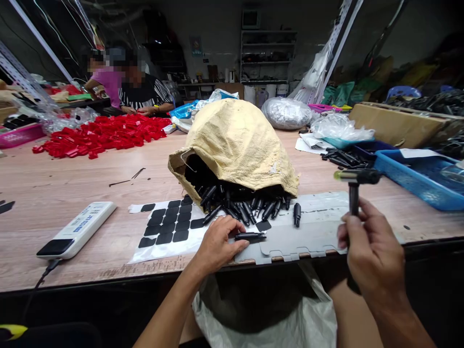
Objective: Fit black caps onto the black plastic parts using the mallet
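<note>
My left hand (219, 241) lies on the table edge with fingers closed on a black plastic part (250, 236) that rests on a grey sheet (308, 232). My right hand (369, 249) is wrapped round the upright handle of a black T-shaped tool (355, 181) held above the table's front edge. A yellow woven sack (239, 145) lies open toward me, spilling several black plastic parts (239, 205). One part (297, 214) lies alone to the right. A white sheet with several black square pads (168, 227) sits left of my left hand.
A white remote-like device (78, 229) with a cable lies at left. Red parts (103, 134) cover the far left, where two people sit. Blue trays (416, 179) and a cardboard box (398, 123) stand at right. A plastic bag (268, 309) hangs below the table edge.
</note>
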`<state>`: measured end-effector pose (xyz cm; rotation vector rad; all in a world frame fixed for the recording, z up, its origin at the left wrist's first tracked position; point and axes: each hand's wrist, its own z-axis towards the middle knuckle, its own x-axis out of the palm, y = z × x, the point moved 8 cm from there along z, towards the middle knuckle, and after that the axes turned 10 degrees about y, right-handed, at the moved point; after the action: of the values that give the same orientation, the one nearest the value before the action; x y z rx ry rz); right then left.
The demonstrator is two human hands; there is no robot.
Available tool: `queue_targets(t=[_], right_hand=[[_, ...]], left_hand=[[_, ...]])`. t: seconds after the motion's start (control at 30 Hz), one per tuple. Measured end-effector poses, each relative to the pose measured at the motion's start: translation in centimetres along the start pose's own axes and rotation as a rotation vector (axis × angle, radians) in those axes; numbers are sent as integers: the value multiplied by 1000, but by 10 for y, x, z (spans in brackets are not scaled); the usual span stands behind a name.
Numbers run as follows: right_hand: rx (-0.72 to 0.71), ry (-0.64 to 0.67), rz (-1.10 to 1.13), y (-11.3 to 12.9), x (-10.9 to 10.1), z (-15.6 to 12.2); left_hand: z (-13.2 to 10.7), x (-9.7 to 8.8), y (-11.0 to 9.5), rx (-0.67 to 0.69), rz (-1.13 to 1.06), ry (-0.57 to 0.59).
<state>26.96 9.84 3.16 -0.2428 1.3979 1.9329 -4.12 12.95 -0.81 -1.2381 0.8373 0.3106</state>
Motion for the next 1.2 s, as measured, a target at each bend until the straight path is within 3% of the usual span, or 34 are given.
queue_targets(t=[0.07, 0.27, 0.4, 0.57, 0.8, 1.0, 1.13, 1.2], right_hand=[[28, 161, 229, 17, 23, -27], [-332, 505, 110, 61, 77, -84], [-447, 528, 55, 69, 90, -98], [-439, 523, -36, 65, 103, -102], [-458, 422, -7, 66, 85, -98], [-432, 450, -73, 56, 88, -96], [-381, 288, -135, 45, 59, -76], [-358, 281, -223, 36, 46, -66]], left_hand=[[1, 1, 1, -7, -12, 2], [1, 2, 2, -3, -18, -12], [0, 1, 2, 3, -23, -31], [0, 2, 4, -20, -24, -24], [1, 4, 6, -5, -25, -25], [0, 3, 4, -14, -9, -33], [-1, 2, -2, 5, 24, -21], [-2, 1, -3, 2, 27, -16]])
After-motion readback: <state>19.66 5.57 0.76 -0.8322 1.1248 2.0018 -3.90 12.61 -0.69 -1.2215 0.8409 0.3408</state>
